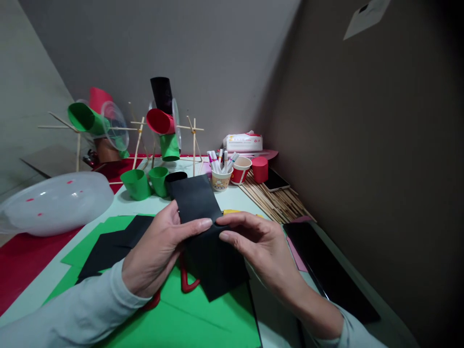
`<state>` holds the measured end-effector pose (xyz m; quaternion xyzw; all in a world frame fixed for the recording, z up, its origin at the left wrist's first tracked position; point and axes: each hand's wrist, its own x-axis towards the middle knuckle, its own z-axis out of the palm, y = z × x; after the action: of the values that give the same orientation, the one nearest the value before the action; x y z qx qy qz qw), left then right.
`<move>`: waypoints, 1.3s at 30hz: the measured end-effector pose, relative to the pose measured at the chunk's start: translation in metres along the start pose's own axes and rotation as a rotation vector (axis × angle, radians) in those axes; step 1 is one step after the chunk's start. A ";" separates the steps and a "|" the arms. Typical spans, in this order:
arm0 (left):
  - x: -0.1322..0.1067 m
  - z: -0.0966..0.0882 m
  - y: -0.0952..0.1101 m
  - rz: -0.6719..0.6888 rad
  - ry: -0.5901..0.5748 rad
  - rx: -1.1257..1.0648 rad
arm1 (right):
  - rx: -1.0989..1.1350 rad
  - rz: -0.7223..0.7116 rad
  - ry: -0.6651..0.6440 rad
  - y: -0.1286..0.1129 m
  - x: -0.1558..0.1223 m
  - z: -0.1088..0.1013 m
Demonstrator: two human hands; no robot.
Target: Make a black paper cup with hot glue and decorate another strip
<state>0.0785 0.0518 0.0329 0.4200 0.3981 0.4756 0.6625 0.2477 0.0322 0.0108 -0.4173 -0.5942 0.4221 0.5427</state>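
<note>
A long strip of black paper (197, 198) is held up above the work surface, a bend or crease across its middle. My left hand (163, 241) grips its left edge, thumb on top and the other fingers behind. At the crease my right hand (257, 241) pinches the paper between thumb and forefinger. Beneath, red-handled scissors (188, 285) lie partly hidden on green paper sheets (210, 321). More black paper pieces (108, 251) lie to the left of my left hand. Something yellow (232, 211) shows just behind my right fingers, mostly covered.
Green paper cups (136, 184), a cup of markers (221, 180), a red-and-white cup (240, 171) and a red paper cylinder (260, 169) stand behind. Wooden sticks (271, 198) and a black flat panel (329, 270) lie right. Stick-framed paper-tube wheels (163, 121) and a balloon (58, 203) are left.
</note>
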 end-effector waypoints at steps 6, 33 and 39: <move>-0.003 0.000 -0.003 -0.030 0.010 -0.019 | 0.006 0.012 -0.014 -0.001 -0.001 -0.001; -0.025 -0.026 0.018 -0.123 0.163 -0.080 | -0.366 0.012 -0.201 0.013 -0.002 0.002; -0.044 -0.067 0.018 -0.016 0.237 -0.069 | -0.718 -0.146 -0.504 0.013 -0.007 0.029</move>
<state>0.0008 0.0244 0.0331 0.3350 0.4603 0.5300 0.6285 0.2200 0.0283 -0.0049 -0.4203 -0.8449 0.2382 0.2298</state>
